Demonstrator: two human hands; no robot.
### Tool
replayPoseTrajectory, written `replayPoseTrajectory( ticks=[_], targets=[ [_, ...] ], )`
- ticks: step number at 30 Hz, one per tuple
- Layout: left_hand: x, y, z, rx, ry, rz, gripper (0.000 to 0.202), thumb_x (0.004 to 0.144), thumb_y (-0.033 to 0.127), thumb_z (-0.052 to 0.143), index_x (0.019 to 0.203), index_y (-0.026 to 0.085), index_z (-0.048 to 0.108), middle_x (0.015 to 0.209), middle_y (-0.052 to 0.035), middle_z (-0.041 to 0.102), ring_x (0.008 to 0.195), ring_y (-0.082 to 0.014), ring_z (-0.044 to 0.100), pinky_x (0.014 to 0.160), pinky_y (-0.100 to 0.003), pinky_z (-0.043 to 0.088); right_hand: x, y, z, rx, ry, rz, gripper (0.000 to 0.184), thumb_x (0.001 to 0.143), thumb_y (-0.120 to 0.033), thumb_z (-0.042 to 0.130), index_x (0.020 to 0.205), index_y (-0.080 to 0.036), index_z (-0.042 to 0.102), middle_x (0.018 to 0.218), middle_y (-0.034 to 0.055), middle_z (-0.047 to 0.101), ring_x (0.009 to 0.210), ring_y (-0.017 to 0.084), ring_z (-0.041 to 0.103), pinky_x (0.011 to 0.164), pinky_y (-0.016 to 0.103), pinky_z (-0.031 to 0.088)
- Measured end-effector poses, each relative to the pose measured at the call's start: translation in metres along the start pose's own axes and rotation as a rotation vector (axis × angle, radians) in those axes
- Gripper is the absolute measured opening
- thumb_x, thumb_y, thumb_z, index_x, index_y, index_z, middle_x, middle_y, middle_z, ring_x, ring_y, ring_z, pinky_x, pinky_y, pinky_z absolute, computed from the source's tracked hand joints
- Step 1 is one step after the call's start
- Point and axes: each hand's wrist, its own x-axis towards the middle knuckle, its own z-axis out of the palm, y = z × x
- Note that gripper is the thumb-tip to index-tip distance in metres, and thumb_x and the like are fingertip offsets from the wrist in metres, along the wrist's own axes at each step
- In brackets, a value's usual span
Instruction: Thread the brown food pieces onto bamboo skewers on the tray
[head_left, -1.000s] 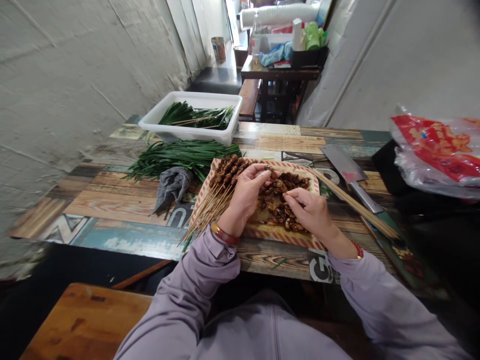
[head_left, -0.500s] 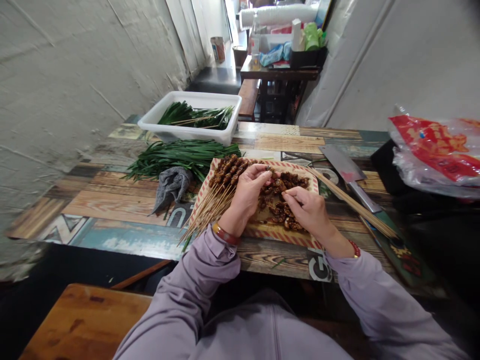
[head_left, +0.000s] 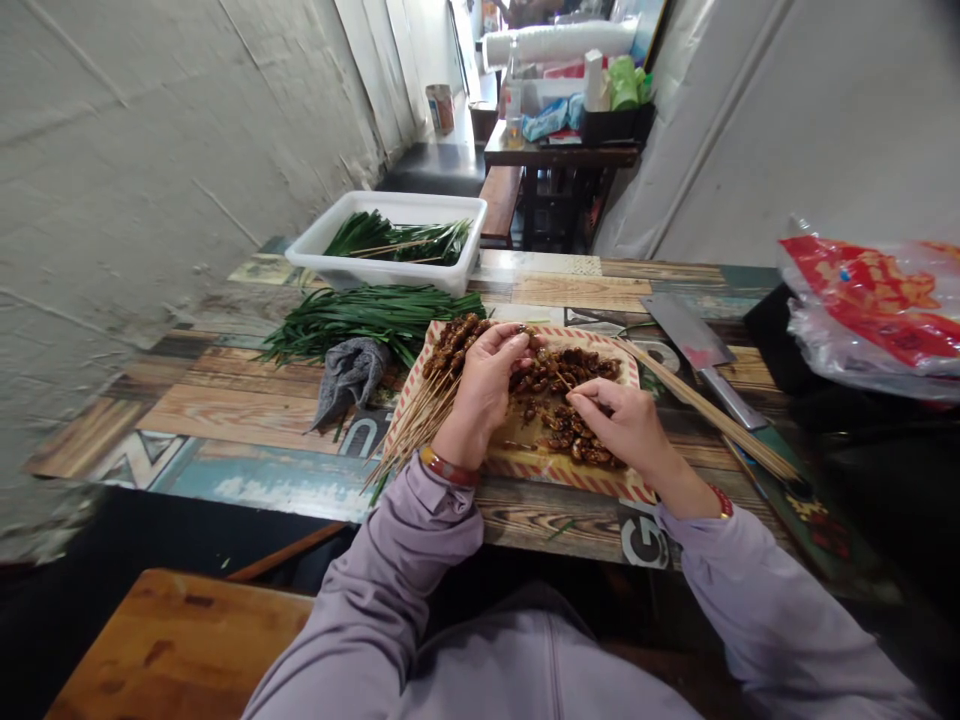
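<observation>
Over a striped tray (head_left: 517, 462), my left hand (head_left: 489, 380) pinches glossy dark-brown food pieces at its fingertips; their kind is unclear. My right hand (head_left: 619, 425) has thumb and fingers closed on the end of a thin bamboo skewer (head_left: 564, 382), which points up toward the left fingertips. Loose brown pieces (head_left: 581, 435) lie on the tray's right side. Along its left side sit loaded skewers (head_left: 454, 345), their bare sticks fanning toward the front. My left fingers partly cover the pieces they hold.
A bundle of bare skewers (head_left: 712, 420) rests on the tray's right corner, beside a cleaver (head_left: 686, 325). Leafy green stalks (head_left: 367, 318) and a grey cloth (head_left: 349, 378) lie left. Behind stands a white tub (head_left: 382, 270) of greens. A red plastic bag (head_left: 862, 290) sits far right.
The view has shifted slightly. My right hand has drawn a little away from my left, and more of the skewer shows between them. Both hands stay over the tray.
</observation>
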Motion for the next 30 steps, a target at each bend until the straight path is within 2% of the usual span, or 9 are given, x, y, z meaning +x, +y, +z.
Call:
replayPoseTrajectory(
  ticks=[5,9,13,22,30],
  targets=[
    [-0.001,-0.002,0.004,-0.042,0.007,-0.058,0.036,0.068,0.028,0.079,0.099,0.016,0.062,0.088,-0.0021,0.07,0.066,-0.0064,0.061,0.068,-0.021,0.048,0.0,-0.001,0.0,-0.015,0.067,-0.024,0.016,0.088,-0.028,0.056,0.08,-0.023,0.068,0.073,0.0,0.072,0.06,0.014,0.064,0.056,0.027,0.048],
    [-0.006,-0.006,0.007,-0.05,-0.063,-0.156,0.036,0.065,0.032,0.083,0.089,0.016,0.061,0.077,-0.0002,0.068,0.068,-0.0092,0.064,0.068,-0.022,0.048,0.0,0.002,0.001,-0.026,0.116,0.0,0.016,0.088,-0.029,0.056,0.08,-0.024,0.068,0.073,-0.0008,0.072,0.062,0.014,0.065,0.057,0.027,0.048],
    [-0.01,-0.009,0.008,-0.027,-0.157,-0.234,0.036,0.065,0.037,0.082,0.084,0.014,0.062,0.076,-0.0034,0.07,0.07,-0.011,0.066,0.07,-0.022,0.048,0.0,0.002,0.002,-0.003,0.102,0.008,0.017,0.089,-0.031,0.056,0.08,-0.023,0.069,0.071,-0.001,0.071,0.058,0.013,0.062,0.055,0.026,0.047],
    [-0.009,-0.014,0.006,-0.047,-0.151,-0.188,0.028,0.066,0.035,0.081,0.08,0.015,0.067,0.079,-0.0024,0.071,0.075,-0.0112,0.066,0.07,-0.022,0.046,-0.001,-0.001,0.005,0.027,0.093,-0.009,0.02,0.09,-0.03,0.053,0.079,-0.022,0.069,0.073,0.0006,0.072,0.062,0.014,0.064,0.062,0.025,0.05],
    [-0.016,-0.017,0.012,-0.007,-0.159,-0.202,0.027,0.064,0.033,0.083,0.075,0.014,0.068,0.077,-0.0015,0.069,0.074,-0.0101,0.064,0.071,-0.022,0.046,-0.001,0.0,0.003,0.0,0.091,0.015,0.021,0.091,-0.031,0.052,0.08,-0.023,0.068,0.075,0.0002,0.072,0.065,0.014,0.065,0.062,0.026,0.05]
  ],
)
